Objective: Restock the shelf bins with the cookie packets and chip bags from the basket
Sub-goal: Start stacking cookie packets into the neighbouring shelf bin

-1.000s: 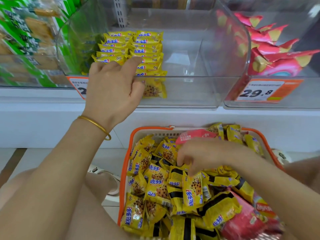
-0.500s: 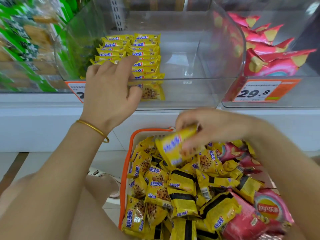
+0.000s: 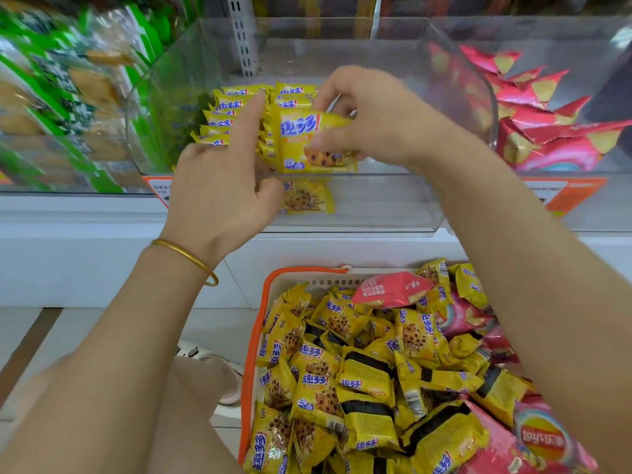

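**One more cookie packet for the front of the row**

The cookie packet [image 3: 313,142] is in my right hand [image 3: 372,114], pinched near its right end between the thumb and fingers [image 3: 330,94]. Its printed face is toward me, and it hangs just above the front lip of the clear bin [image 3: 376,203] at the centre of the frame. Its long axis runs roughly across the frame. It sits directly in front of the row of packets [image 3: 232,107] standing on edge in the bin, and I cannot tell whether it touches the nearest one.

As I judge it, the next move turns on this: the row lies just behind and to the left of the packet, so the packet has to go down and back, flat against the row's front. My left hand [image 3: 219,189] is the nearer one to that row. Its index finger lies straight across the standing packets with the thumb spread below, holding nothing, only steadying them. That wrist comes up from the lower left, and the right forearm crosses in from the lower right.

In the lower half of the frame the basket [image 3: 254,336] is full of yellow packets, with a few pink chip bags [image 3: 393,289] among them.
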Available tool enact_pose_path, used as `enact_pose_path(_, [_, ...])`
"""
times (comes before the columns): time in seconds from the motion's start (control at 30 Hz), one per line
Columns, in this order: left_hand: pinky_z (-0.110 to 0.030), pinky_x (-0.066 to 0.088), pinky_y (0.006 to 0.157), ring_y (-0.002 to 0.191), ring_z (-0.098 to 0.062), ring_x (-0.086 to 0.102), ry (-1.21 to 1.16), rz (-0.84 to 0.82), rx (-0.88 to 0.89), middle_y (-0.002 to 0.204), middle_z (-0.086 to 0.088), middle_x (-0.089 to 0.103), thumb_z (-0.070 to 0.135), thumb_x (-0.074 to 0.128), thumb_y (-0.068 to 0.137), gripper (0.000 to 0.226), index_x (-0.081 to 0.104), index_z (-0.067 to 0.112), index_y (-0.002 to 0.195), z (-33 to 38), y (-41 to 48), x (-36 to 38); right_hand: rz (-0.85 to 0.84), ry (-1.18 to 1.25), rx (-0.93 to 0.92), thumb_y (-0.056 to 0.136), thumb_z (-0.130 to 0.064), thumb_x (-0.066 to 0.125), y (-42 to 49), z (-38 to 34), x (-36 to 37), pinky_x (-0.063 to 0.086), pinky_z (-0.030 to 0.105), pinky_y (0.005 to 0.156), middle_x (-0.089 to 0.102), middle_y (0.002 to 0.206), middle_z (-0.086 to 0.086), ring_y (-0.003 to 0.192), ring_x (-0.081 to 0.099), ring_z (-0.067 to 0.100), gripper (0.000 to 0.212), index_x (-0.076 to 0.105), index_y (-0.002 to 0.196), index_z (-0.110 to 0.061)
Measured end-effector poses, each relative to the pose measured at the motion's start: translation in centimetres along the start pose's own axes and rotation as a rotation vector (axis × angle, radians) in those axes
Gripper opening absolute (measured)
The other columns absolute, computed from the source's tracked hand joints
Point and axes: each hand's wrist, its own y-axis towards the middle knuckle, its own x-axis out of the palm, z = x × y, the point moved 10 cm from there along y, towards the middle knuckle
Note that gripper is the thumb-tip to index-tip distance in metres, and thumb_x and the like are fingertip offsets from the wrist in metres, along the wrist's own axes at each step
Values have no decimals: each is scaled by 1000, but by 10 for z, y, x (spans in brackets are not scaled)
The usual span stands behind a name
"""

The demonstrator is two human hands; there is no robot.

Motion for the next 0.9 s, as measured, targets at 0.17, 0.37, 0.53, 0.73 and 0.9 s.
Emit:
enact_pose_path(0.17, [-41, 46, 80, 69, -36, 57, -59, 16, -54, 80, -1, 63, 28, 35, 66, 85, 24, 10, 148, -5, 1, -4, -223, -70, -1, 83, -21, 71, 2, -7, 38, 51, 25, 57, 49, 73, -6, 56, 51, 2, 22, 63, 103, -14])
enact_pose_path(0.37, [-50, 45, 87, 93, -29, 61, -72, -39, 6, 98, -4, 67, 32, 31, 67, 56, 68, 15, 105, -1, 3, 0, -358, -100, 147, 93, -17, 55, -5, 5, 53, 57, 33, 61, 55, 84, 11, 76, 59, 24, 15, 67, 96, -8])
enact_pose_path(0.53, [-36, 32, 82, 87, -29, 56, 61, -97, 60, 86, -3, 68, 37, 23, 73, 55, 71, 12, 82, 6, 0, 8, -421, -97, 330, 86, -9, 68, -6, 24, 51, 58, 36, 61, 59, 69, 11, 64, 66, 28, 26, 46, 71, -11])
enact_pose_path(0.73, [-31, 25, 71, 83, -30, 54, 77, -98, 74, 83, -4, 65, 37, 23, 71, 52, 69, 12, 82, 7, 0, 9, -473, -74, 320, 84, -7, 69, -4, 23, 62, 58, 29, 74, 62, 60, -5, 79, 69, 26, 22, 52, 72, -14])
enact_pose_path(0.9, [-31, 27, 71, 80, -30, 55, 89, -98, 91, 80, -3, 67, 34, 25, 72, 48, 68, 12, 77, 7, -1, 11, -461, -34, 356, 91, -6, 57, -7, 22, 65, 56, 37, 83, 66, 84, 11, 93, 68, 29, 15, 54, 77, -9])
